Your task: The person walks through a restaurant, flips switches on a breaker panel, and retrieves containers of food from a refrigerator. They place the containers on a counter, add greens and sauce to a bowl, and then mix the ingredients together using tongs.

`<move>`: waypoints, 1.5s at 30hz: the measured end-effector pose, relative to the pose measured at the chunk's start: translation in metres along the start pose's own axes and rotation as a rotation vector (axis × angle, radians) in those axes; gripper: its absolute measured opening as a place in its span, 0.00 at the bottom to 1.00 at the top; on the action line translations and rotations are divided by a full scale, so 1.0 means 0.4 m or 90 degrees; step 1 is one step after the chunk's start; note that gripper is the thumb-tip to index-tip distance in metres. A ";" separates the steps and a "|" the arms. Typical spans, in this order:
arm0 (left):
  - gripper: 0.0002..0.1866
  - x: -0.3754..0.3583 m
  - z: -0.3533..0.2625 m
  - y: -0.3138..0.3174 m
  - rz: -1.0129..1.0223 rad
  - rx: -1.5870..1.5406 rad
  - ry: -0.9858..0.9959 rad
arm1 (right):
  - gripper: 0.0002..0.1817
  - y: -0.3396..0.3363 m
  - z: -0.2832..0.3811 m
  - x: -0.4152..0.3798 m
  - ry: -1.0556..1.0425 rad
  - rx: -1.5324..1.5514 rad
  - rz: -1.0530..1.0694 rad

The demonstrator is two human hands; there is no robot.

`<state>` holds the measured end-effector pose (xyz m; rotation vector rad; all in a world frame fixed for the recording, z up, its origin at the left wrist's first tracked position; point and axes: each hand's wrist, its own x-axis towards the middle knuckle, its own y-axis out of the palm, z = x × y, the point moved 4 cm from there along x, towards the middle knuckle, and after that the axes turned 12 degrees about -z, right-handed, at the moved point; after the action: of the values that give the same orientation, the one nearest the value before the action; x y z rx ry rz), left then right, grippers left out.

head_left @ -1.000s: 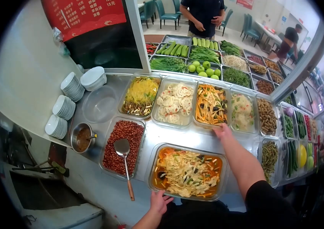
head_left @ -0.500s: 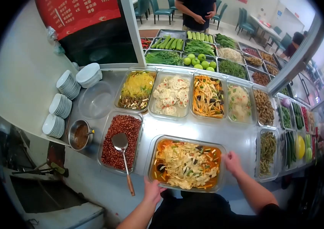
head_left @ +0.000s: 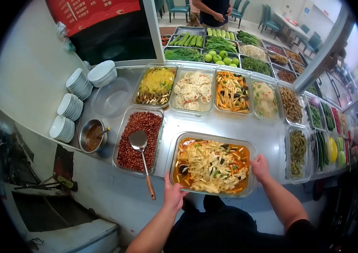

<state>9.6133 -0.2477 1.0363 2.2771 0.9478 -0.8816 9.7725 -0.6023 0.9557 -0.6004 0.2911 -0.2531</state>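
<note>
A rectangular glass tray stands at the near edge of the steel counter, filled with sliced tofu skin-like strips, dark fungus and orange shreds in reddish sauce. My left hand grips its near left corner, thumb up along the side. At the right side, my right hand is closed around the rim. Left of it, a glass tray of red peanuts holds a metal spatula, whose wooden handle juts over the near edge close to my left hand.
Behind are glass trays of yellow noodles, lotus root slices and shredded vegetables. Stacked white plates and a metal sauce bowl stand left. A person stands beyond the vegetable trays.
The view has tipped down, so the counter and trays appear higher. My right hand has closed more firmly on the tray's right rim. The tray keeps its place beside the peanuts.
</note>
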 end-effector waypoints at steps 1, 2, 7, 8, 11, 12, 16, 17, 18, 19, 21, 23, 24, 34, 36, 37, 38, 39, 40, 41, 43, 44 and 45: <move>0.43 -0.016 0.003 -0.007 0.003 -0.001 -0.001 | 0.11 -0.008 -0.009 -0.018 -0.001 -0.001 -0.003; 0.43 -0.030 -0.002 -0.009 0.000 -0.012 0.004 | 0.10 -0.014 0.000 -0.033 -0.010 -0.008 -0.005; 0.41 -0.127 0.004 -0.075 -0.017 -0.046 0.010 | 0.11 -0.048 0.051 -0.152 -0.061 -0.008 -0.018; 0.41 -0.144 0.015 -0.108 -0.016 -0.043 0.018 | 0.11 -0.045 0.037 -0.176 -0.052 -0.012 0.005; 0.40 -0.205 0.041 -0.199 -0.029 -0.036 0.039 | 0.12 -0.030 0.038 -0.241 -0.052 -0.024 0.040; 0.40 -0.226 0.051 -0.231 -0.045 -0.034 0.051 | 0.13 -0.023 0.047 -0.267 -0.062 -0.034 0.055; 0.43 -0.279 0.087 -0.379 -0.082 -0.063 0.114 | 0.12 0.023 0.125 -0.341 -0.118 -0.093 0.096; 0.43 -0.293 0.085 -0.404 -0.082 -0.061 0.113 | 0.13 0.043 0.145 -0.364 -0.097 -0.049 0.133; 0.44 -0.314 0.071 -0.426 -0.106 -0.084 0.135 | 0.14 0.061 0.164 -0.384 -0.076 -0.005 0.169; 0.45 -0.332 0.052 -0.443 -0.129 -0.108 0.158 | 0.17 0.077 0.180 -0.401 -0.094 -0.029 0.196; 0.45 -0.371 -0.014 -0.440 -0.120 -0.126 0.175 | 0.15 0.099 0.212 -0.425 -0.085 -0.004 0.219; 0.45 -0.389 -0.085 -0.433 -0.098 -0.139 0.187 | 0.13 0.098 0.238 -0.429 -0.072 0.022 0.228; 0.45 -0.390 -0.120 -0.430 -0.079 -0.106 0.196 | 0.14 0.100 0.237 -0.428 0.086 0.129 0.294; 0.31 -0.246 -0.217 -0.112 0.084 -0.152 0.205 | 0.22 -0.129 0.205 -0.366 0.380 0.590 0.466; 0.32 -0.179 -0.099 -0.080 0.136 -0.191 -0.048 | 0.21 -0.221 0.193 -0.362 0.431 0.674 0.311; 0.32 -0.148 -0.006 -0.081 0.078 -0.080 -0.104 | 0.21 -0.247 0.128 -0.362 0.429 0.679 0.301; 0.33 -0.124 0.077 -0.063 0.018 0.033 -0.157 | 0.23 -0.280 0.051 -0.354 0.431 0.746 0.292; 0.33 -0.102 0.130 -0.028 -0.031 0.069 -0.221 | 0.25 -0.305 0.007 -0.337 0.431 0.813 0.283; 0.33 -0.085 0.176 -0.001 -0.082 0.106 -0.284 | 0.25 -0.329 0.005 -0.327 0.429 0.818 0.276; 0.33 -0.066 0.211 0.030 -0.079 0.112 -0.286 | 0.26 -0.365 0.007 -0.321 0.420 0.833 0.191; 0.31 -0.024 0.250 0.079 -0.083 0.180 -0.158 | 0.27 -0.417 -0.031 -0.307 0.410 0.846 0.093; 0.31 0.002 0.272 0.086 -0.075 0.186 -0.162 | 0.27 -0.438 -0.074 -0.298 0.381 0.838 0.061; 0.29 0.024 0.284 0.086 -0.089 0.147 -0.149 | 0.27 -0.461 -0.106 -0.283 0.352 0.829 0.030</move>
<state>9.6029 -0.3402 0.9619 2.2488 0.9489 -1.3476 9.6257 -0.7352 1.0525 0.7818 0.5863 -0.4917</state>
